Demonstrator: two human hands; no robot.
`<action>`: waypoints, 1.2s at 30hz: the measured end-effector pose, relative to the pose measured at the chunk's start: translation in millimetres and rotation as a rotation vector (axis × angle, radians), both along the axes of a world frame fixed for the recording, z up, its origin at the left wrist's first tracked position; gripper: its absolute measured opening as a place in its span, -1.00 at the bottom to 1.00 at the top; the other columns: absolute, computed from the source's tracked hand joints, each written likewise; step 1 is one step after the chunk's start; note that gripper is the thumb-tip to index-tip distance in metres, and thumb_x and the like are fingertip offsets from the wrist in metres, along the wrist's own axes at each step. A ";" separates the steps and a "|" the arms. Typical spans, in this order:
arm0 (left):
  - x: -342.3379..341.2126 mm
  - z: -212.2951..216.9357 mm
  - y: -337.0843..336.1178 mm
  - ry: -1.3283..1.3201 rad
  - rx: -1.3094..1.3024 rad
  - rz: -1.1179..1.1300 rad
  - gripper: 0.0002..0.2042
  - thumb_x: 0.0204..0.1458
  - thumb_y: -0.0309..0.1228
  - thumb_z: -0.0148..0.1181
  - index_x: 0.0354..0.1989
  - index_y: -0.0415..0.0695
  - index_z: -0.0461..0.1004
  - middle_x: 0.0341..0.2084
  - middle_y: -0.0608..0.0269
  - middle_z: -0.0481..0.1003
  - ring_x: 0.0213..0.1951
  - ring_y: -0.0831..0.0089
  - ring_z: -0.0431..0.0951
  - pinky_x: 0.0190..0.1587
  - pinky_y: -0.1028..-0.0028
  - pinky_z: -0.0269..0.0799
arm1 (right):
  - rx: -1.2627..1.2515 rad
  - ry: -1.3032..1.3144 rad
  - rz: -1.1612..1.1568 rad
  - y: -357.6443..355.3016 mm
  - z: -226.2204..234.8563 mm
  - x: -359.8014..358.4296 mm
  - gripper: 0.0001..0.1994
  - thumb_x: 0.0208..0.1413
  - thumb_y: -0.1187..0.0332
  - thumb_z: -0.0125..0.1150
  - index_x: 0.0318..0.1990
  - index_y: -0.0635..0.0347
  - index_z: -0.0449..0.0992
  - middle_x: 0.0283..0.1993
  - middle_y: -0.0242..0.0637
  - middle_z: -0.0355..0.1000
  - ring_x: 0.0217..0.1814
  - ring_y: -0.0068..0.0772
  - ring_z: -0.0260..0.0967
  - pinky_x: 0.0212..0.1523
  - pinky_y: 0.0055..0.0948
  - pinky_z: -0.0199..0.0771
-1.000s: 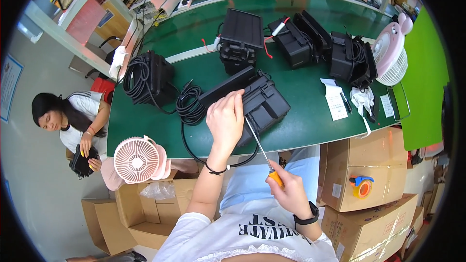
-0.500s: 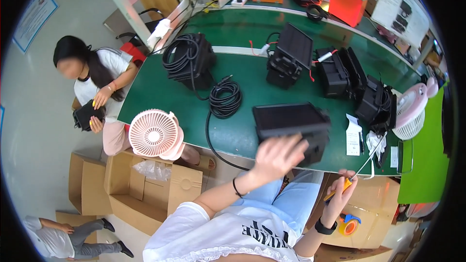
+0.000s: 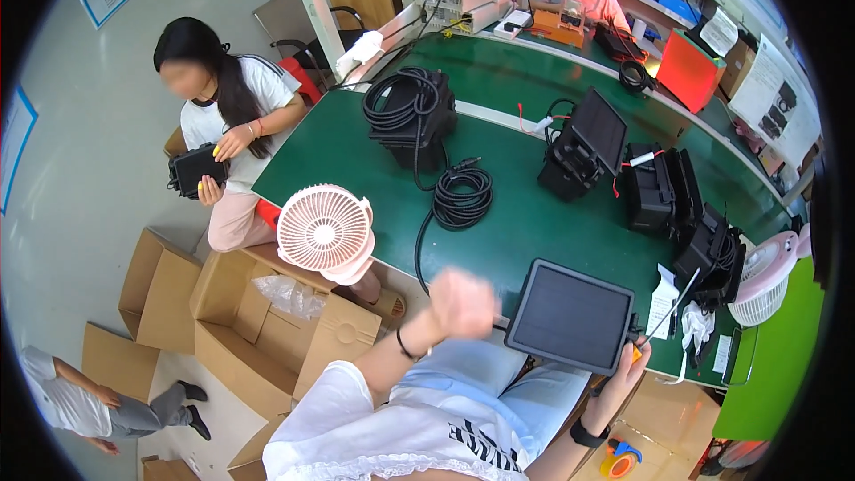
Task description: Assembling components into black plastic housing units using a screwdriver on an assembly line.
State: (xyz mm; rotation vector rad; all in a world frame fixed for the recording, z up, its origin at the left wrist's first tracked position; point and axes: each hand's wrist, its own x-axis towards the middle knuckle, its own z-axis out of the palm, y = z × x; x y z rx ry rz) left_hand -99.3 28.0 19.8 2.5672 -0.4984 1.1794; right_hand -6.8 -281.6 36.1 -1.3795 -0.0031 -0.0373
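Note:
My left hand (image 3: 464,303) is raised beside the front edge of the green table, blurred by motion, so its fingers cannot be made out. In my right hand (image 3: 622,369) is a screwdriver with an orange handle (image 3: 636,354); its metal shaft points up and away to the right. Between my hands, at the table edge, a black device (image 3: 570,316) shows its flat, dark framed panel. My right hand is close to the panel's lower right corner; whether it touches is unclear. A coiled black cable (image 3: 461,199) lies farther left.
A pink fan (image 3: 325,229) stands at the table's left edge, another fan (image 3: 764,278) at the right. Several black boxes stand farther back, including one with coiled cable (image 3: 411,129). An open carton (image 3: 240,365) is at lower left. A seated co-worker (image 3: 233,116) holds a black box.
The black device has come nearer and tilted, its panel now facing me. My left hand has left it and moved left. The view has shifted; the screwdriver stays in my right hand.

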 end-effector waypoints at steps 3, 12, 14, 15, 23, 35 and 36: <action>62.2 36.8 28.5 -0.028 -0.242 0.401 -0.62 -0.04 -0.39 0.28 -0.01 -0.14 0.45 -0.14 0.17 0.50 -0.03 0.12 0.49 0.03 0.19 0.38 | -0.043 -0.022 -0.012 13.0 -2.9 5.4 -0.74 0.34 0.34 0.05 0.11 0.16 0.28 -0.01 -0.36 0.28 0.02 -0.53 0.21 0.13 -0.55 0.17; 37.3 47.1 43.7 0.068 -0.526 0.394 -0.47 -0.08 -0.41 0.41 0.11 -0.20 0.41 -0.08 -0.01 0.44 0.02 0.02 0.41 0.16 0.18 0.29 | -0.156 -0.094 0.018 32.7 11.3 4.8 -0.79 0.27 0.44 0.10 0.01 0.17 0.29 -0.05 -0.38 0.24 -0.06 -0.58 0.17 0.04 -0.60 0.19; 11.2 77.8 29.3 -0.034 -0.505 0.264 -0.43 -0.19 -0.44 0.47 0.07 -0.23 0.42 -0.06 0.03 0.44 0.04 0.05 0.42 0.24 0.07 0.25 | -0.125 -0.111 0.021 39.4 8.4 10.3 -0.79 0.27 0.45 0.10 0.01 0.19 0.30 -0.03 -0.36 0.26 -0.01 -0.56 0.20 0.09 -0.57 0.20; -2.1 80.9 26.2 -0.087 -0.583 0.150 -0.38 -0.25 -0.38 0.52 0.07 -0.22 0.43 -0.08 0.07 0.45 0.00 0.07 0.45 0.24 0.01 0.27 | -0.097 -0.084 0.090 48.4 15.4 12.7 -0.79 0.27 0.44 0.12 0.00 0.19 0.30 -0.04 -0.37 0.29 0.00 -0.56 0.21 0.09 -0.58 0.21; -10.5 92.8 6.5 0.345 -0.046 -0.080 -0.36 -0.28 -0.07 0.55 0.09 0.24 0.50 0.22 0.06 0.28 0.27 -0.15 0.22 0.26 -0.22 0.12 | 0.099 -0.187 0.430 132.3 10.2 74.4 -0.74 0.18 0.43 0.29 -0.10 0.19 0.30 -0.03 -0.24 0.53 -0.05 -0.55 0.46 -0.08 -0.56 0.45; -48.9 47.5 -21.0 0.194 -0.249 0.169 0.00 -0.53 0.18 0.58 0.26 0.35 0.27 0.31 -0.19 0.13 0.21 -0.41 0.27 0.11 -0.11 0.40 | 0.015 -0.264 0.335 179.6 21.6 143.5 -0.81 0.28 0.34 0.14 -0.09 0.09 0.25 0.26 -0.26 0.32 -0.36 -0.73 0.28 -0.53 -0.67 0.35; -47.7 45.2 -21.0 0.194 -0.250 0.172 0.00 -0.53 0.18 0.58 0.26 0.35 0.27 0.31 -0.19 0.13 0.21 -0.41 0.27 0.11 -0.11 0.40 | 0.015 -0.263 0.339 182.8 22.1 145.6 -0.81 0.28 0.34 0.14 -0.09 0.09 0.25 0.26 -0.26 0.32 -0.36 -0.73 0.28 -0.53 -0.67 0.35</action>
